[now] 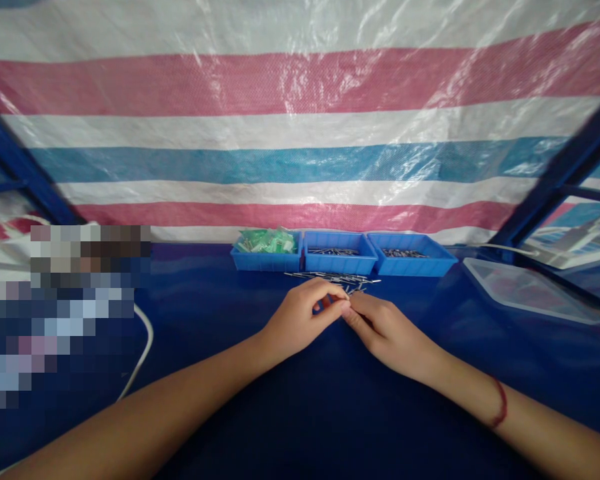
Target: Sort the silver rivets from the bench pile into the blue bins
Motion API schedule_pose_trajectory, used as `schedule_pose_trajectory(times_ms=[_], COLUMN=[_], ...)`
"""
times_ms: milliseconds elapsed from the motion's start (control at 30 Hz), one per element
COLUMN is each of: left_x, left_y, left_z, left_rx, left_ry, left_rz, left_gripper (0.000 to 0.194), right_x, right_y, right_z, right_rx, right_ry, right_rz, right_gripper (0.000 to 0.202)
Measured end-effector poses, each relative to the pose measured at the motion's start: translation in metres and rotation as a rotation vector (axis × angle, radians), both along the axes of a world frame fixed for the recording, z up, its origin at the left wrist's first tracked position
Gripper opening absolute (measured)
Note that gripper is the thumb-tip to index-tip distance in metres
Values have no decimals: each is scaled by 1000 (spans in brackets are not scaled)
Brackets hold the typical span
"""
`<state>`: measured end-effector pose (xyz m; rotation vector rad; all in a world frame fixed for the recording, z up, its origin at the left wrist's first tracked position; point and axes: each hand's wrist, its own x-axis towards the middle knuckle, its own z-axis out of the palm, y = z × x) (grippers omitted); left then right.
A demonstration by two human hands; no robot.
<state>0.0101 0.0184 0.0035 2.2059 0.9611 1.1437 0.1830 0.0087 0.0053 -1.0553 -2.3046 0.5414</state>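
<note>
My left hand (305,310) and my right hand (383,327) meet fingertip to fingertip above the blue tabletop (320,413). Both are closed in a pinch; whatever lies between the fingertips is too small and hidden to name. Just beyond my hands, thin metal rods (337,276) lie in a loose pile, with some short metal pieces (357,289) beside my right fingers. Behind the pile stands a blue bin (340,263) with similar thin metal pieces in it. To its right, another blue bin (415,267) holds short dark metal pieces.
A third blue bin (265,261), at the left, holds green and clear plastic packets (270,241). A translucent plastic lid (525,293) lies at the right. A white cable (147,333) curves across the left side. Striped plastic sheeting (300,163) hangs behind, between blue metal posts (555,167).
</note>
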Motion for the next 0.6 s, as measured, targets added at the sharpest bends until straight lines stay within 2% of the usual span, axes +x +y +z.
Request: schedule_pose_trajectory(times_ms=[133, 400, 600], left_x=[-1, 0, -1], left_y=[0, 0, 1], left_z=[0, 0, -3], left_rx=[13, 22, 62], left_ry=[4, -22, -49], left_rz=[3, 36, 84], left_gripper=[6, 7, 5], right_x=[-1, -1, -1], right_y=[-1, -1, 2], right_z=[2, 2, -1], right_rx=[-2, 75, 38], right_ry=[6, 38, 151], right_rz=[9, -86, -174], right_gripper=[25, 16, 13])
